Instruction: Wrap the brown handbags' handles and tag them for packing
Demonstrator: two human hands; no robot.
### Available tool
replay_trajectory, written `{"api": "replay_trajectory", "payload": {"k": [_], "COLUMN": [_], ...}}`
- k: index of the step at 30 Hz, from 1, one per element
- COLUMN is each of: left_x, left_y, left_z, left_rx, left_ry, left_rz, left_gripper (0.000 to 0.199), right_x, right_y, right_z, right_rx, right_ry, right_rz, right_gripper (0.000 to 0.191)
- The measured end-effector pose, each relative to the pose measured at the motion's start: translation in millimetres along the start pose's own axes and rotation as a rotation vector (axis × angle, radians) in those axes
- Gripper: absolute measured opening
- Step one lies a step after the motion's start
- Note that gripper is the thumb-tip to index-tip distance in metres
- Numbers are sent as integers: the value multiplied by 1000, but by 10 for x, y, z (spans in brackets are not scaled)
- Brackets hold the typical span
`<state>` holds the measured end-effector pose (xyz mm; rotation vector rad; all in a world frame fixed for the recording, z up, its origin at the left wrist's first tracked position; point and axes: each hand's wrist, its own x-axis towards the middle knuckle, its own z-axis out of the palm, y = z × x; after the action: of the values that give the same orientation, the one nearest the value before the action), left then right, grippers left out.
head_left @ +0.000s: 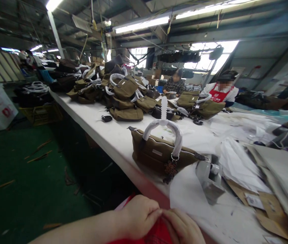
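My left hand [141, 216] and my right hand [184, 227] meet at the bottom of the view, in front of red cloth at my body. The fingers of both are pinched closed, tips together; anything between them is too small or hidden to make out. Beyond them an olive handbag [146, 149] stands upright on the white table [103, 135], touched by neither hand. White wrapping covers its raised handles [177, 134], and a pale ribbed strip [163, 108] sticks up from them. A dark brown charm [170, 167] hangs at the front.
A grey tape dispenser [211, 181] stands right of the handbag on white sheeting. Piled olive bags [126, 89] cover the table farther back. Brown cardboard [273, 206] lies at the right. Two people work across the table, one in a red apron [216, 96]. Green floor [32, 176] lies left.
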<state>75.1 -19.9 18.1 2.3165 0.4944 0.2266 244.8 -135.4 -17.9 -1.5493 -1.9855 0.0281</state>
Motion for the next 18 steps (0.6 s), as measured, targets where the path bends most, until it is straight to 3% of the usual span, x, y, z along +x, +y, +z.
{"api": "replay_trajectory", "payload": {"k": [4,7,13,15,18], "left_x": [269,517,795,813,841], "left_y": [230,391,481,435,353], "left_z": [-295,-452,-533,-508,-441], "left_rx": [-101,-117,-87,-107,-91], "left_ry": [83,183,410,515,650], "left_rz": [135,179,87,28,-54], "left_gripper": [40,37,31,25,19], "right_x": [374,667,1014,1021,967], "right_y": [-47,16,295,400,578], "right_z": [-494,-722,-879,-912,-949], "right_rx": [-33,-71,-338,-318,-232], "right_ry": [55,137,76,50,131], "right_rz": [54,61,-25,-35,-1], "right_gripper": [17,17,25,23,22]}}
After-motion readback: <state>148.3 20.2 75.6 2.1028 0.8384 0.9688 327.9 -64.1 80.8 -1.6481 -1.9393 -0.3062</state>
